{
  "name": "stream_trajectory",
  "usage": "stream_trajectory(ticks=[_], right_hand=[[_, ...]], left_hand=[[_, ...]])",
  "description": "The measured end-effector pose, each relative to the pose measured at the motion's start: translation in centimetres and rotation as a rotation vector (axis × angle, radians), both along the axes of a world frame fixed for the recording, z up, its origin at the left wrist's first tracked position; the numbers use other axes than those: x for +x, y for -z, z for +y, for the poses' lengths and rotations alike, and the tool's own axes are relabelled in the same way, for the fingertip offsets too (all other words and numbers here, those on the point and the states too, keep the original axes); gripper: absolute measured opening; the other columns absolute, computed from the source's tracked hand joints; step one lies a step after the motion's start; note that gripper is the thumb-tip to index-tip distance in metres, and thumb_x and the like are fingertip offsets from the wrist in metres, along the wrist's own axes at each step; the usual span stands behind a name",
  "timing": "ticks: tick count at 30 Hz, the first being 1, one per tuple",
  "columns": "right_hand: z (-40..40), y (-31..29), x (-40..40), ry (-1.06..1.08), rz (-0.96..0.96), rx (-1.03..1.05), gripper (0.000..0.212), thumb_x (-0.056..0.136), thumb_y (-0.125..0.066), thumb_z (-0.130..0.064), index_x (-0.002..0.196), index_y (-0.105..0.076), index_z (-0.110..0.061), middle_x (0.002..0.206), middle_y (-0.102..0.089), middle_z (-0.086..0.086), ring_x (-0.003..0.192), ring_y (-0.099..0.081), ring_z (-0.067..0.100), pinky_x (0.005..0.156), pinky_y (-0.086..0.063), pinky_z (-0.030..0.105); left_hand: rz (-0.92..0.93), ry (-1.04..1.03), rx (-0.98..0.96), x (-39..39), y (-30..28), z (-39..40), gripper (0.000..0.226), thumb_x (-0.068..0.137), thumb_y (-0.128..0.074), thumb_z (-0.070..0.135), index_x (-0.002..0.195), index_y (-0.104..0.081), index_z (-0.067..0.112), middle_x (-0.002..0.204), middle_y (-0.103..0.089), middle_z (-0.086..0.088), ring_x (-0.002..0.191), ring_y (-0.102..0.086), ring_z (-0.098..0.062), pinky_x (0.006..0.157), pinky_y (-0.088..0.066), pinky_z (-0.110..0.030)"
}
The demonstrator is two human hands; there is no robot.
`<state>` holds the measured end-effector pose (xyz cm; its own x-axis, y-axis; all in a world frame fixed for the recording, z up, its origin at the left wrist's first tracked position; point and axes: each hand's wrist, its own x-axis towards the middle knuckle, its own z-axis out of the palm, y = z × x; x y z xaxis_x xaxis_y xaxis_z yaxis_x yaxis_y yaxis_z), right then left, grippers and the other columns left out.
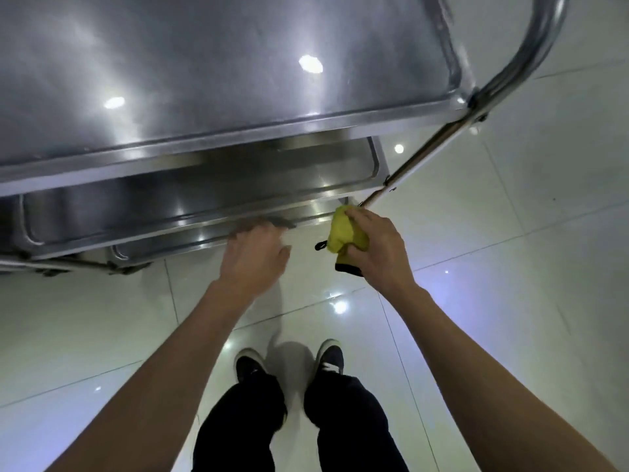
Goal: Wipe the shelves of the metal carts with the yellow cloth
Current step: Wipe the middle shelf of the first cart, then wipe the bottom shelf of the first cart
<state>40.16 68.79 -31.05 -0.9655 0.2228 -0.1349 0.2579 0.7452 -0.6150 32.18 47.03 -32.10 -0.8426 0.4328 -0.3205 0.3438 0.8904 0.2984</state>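
Yellow cloth [343, 231]: bunched up in the right hand, held just off the near right corner of the cart's lower shelves; a dark edge and a small black loop hang out below the fingers.
Right hand [377, 248]: fingers curled round the cloth, gripping it, beside the slanted cart leg.
Left hand [255, 253]: reaches to the front rim of the middle shelf, fingertips on or just at the lip; blur hides whether they grip it.
Metal cart [238, 131]: three stacked steel shelves; the top shelf [204, 63] is broad, shiny and overhangs the ones beneath.
Middle shelf [190, 199]: a shallow tray partly hidden under the top shelf.
Cart leg [425, 158]: thin tube running diagonally from the curved handle [531, 46] down to the cloth.
Floor [510, 233]: glossy pale tiles with light glare.
Person: dark trousers and dark shoes [289, 362] stand just short of the cart.
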Motion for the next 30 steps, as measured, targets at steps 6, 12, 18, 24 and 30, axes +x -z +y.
stream_trajectory(ticks=[6, 12, 18, 24, 30], right_hand=[[1.8, -12.3, 7.2, 0.117, -0.097, -0.034, 0.063, 0.076, -0.066, -0.017, 0.137, -0.052, -0.025, 0.137, -0.054, -0.009, 0.119, -0.044, 0.016, 0.091, -0.032, 0.025], [7.8, -19.5, 12.7, 0.263, -0.065, -0.095, 0.062, 0.074, -0.062, -0.022, 0.135, -0.053, -0.028, 0.132, -0.055, -0.013, 0.115, -0.045, 0.013, 0.085, -0.034, 0.024], [17.8, -23.2, 16.4, 0.323, -0.002, -0.114, 0.061, 0.075, -0.066, -0.019, 0.133, -0.052, -0.031, 0.129, -0.054, -0.017, 0.107, -0.041, 0.009, 0.072, -0.033, -0.005], [28.9, -25.5, 19.5, 0.359, 0.052, -0.027, 0.058, 0.076, -0.065, -0.020, 0.132, -0.055, -0.028, 0.131, -0.058, -0.012, 0.112, -0.048, 0.020, 0.085, -0.033, 0.023], [36.8, -26.3, 17.7, 0.356, 0.056, -0.001, 0.059, 0.076, -0.068, -0.016, 0.133, -0.056, -0.023, 0.131, -0.060, -0.007, 0.115, -0.050, 0.024, 0.089, -0.034, 0.023]], left_hand=[[-0.033, 0.092, 0.038, 3.7, -12.7, 0.9, 0.042, 0.101, -0.047, 0.041, 0.136, -0.058, 0.023, 0.137, -0.060, -0.001, 0.124, -0.054, -0.025, 0.104, -0.042, -0.047], [0.042, 0.239, 0.024, 5.8, -21.3, 8.4, 0.039, 0.099, -0.050, 0.043, 0.132, -0.060, 0.025, 0.131, -0.064, 0.001, 0.119, -0.059, -0.024, 0.099, -0.045, -0.046], [0.100, 0.347, 0.032, 8.4, -26.8, 20.8, 0.026, 0.096, -0.050, 0.040, 0.111, -0.066, 0.026, 0.107, -0.068, 0.003, 0.104, -0.063, -0.023, 0.087, -0.050, -0.041], [0.090, 0.409, 0.049, 11.0, -28.5, 33.1, 0.044, 0.100, -0.048, 0.043, 0.139, -0.056, 0.025, 0.134, -0.060, 0.001, 0.125, -0.053, -0.024, 0.103, -0.041, -0.039], [0.153, 0.387, 0.130, 9.7, -28.9, 39.8, 0.042, 0.096, -0.059, 0.032, 0.135, -0.061, 0.015, 0.129, -0.066, -0.007, 0.117, -0.060, -0.032, 0.097, -0.046, -0.045]])
